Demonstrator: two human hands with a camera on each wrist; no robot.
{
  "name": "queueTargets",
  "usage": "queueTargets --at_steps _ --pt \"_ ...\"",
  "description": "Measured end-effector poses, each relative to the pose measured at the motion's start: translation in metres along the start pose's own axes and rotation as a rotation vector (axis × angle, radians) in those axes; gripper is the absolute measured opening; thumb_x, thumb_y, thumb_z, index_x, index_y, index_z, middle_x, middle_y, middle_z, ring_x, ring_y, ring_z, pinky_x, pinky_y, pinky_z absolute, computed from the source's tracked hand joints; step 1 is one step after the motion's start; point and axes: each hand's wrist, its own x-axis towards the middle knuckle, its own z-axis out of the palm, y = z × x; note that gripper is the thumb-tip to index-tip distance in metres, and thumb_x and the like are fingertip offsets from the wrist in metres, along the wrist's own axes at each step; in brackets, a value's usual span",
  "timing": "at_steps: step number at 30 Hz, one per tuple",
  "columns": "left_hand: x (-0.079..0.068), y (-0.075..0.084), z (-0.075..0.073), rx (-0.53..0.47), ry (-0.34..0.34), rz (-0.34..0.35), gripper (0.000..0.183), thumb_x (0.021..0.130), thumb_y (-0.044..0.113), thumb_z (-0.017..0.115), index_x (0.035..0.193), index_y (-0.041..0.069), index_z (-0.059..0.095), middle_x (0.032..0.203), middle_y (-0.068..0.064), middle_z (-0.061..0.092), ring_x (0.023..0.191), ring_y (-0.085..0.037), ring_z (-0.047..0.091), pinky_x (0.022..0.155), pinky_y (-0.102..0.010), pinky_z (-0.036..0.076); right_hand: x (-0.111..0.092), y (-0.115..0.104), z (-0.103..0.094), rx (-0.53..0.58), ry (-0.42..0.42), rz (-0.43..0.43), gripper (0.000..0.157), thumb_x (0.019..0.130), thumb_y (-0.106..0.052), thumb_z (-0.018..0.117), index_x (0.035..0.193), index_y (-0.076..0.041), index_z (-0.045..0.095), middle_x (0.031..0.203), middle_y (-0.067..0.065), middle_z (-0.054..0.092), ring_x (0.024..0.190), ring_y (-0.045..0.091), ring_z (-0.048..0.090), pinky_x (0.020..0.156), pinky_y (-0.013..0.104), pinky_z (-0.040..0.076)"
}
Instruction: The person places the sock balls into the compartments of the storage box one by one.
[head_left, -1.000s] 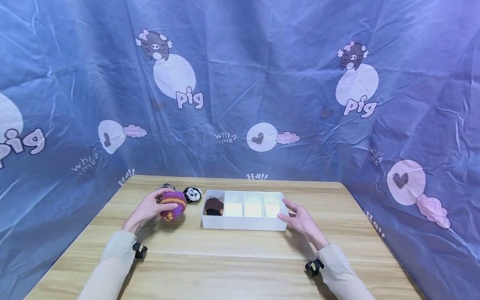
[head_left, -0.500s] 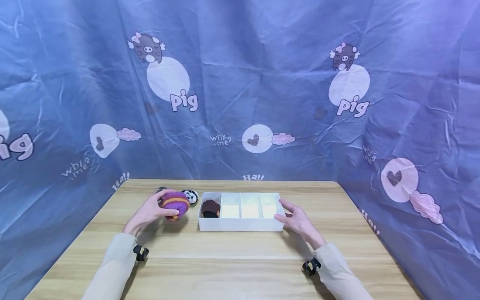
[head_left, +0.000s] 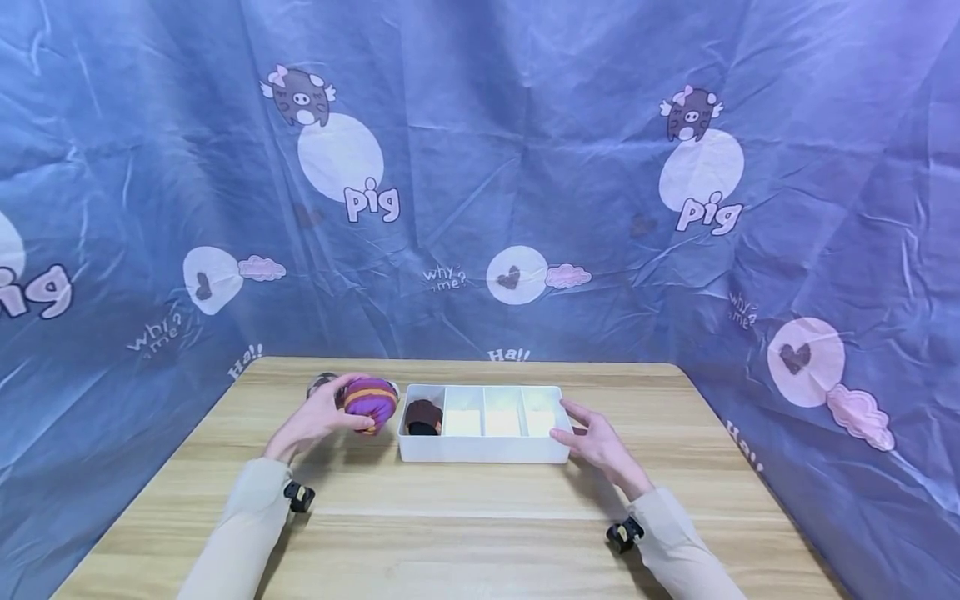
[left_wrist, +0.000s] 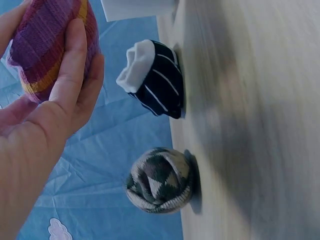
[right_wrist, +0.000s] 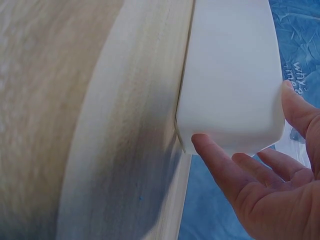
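Note:
My left hand (head_left: pixel 318 419) grips a rolled-up purple sock (head_left: pixel 370 402) with orange stripes, fingers over it and thumb at its near side. The hand holds it just left of a white divided box (head_left: pixel 483 450). In the left wrist view, a black-and-white rolled sock (left_wrist: pixel 159 80) and a green-and-cream patterned rolled sock (left_wrist: pixel 161 181) sit on the table. A dark brown rolled sock (head_left: pixel 424 417) lies in the box's leftmost compartment. My right hand (head_left: pixel 600 439) holds the box's right end, thumb by the front rim and fingers against the end.
The box stands on a light wooden table (head_left: pixel 450 542), towards its back edge. Blue printed fabric (head_left: pixel 465 167) hangs behind the table and along both sides. Each wrist wears a small black camera mount (head_left: pixel 300 497) over a light sleeve.
My left hand has carried the purple striped sock to the right, closer to the box, and it covers most of the black-and-white sock. My right hand keeps its place on the box.

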Motion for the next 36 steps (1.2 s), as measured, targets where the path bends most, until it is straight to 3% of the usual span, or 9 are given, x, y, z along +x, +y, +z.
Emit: queueTargets --at_steps 8,19,31,36 --pt "0.007 0.008 0.005 0.029 0.037 0.036 0.086 0.070 0.017 0.088 0.144 0.008 0.044 0.130 -0.023 0.057 0.112 -0.032 0.060 0.093 -0.036 0.053 -0.001 0.000 0.001 0.017 -0.002 -0.001 0.077 0.090 -0.013 0.070 0.153 -0.002 0.027 0.160 0.023 0.019 0.134 0.047 0.041 0.089 0.038 0.056" --pt "0.017 0.014 0.016 0.018 0.005 0.105 0.080 0.071 0.014 0.087 0.142 0.011 0.049 0.136 -0.022 0.054 0.115 -0.039 0.060 0.090 -0.036 0.054 0.000 -0.001 0.001 0.015 0.007 0.008 0.077 0.089 -0.012 0.071 0.153 -0.003 0.028 0.160 0.023 0.019 0.135 0.046 0.040 0.087 0.034 0.057" --pt "0.024 0.020 0.033 0.028 -0.018 0.170 0.083 0.070 0.012 0.087 0.143 0.006 0.047 0.136 -0.021 0.054 0.112 -0.036 0.060 0.091 -0.037 0.053 -0.001 -0.003 0.000 0.010 -0.010 0.003 0.076 0.091 -0.010 0.068 0.153 0.000 0.024 0.160 0.026 0.016 0.135 0.048 0.038 0.091 0.042 0.055" --pt "0.029 0.024 0.046 -0.001 -0.034 0.157 0.082 0.070 0.012 0.087 0.142 0.008 0.048 0.130 -0.021 0.058 0.106 -0.031 0.063 0.088 -0.036 0.056 -0.001 -0.004 0.001 0.003 -0.006 0.013 0.076 0.091 -0.011 0.068 0.153 -0.001 0.025 0.159 0.026 0.016 0.135 0.049 0.038 0.091 0.042 0.055"
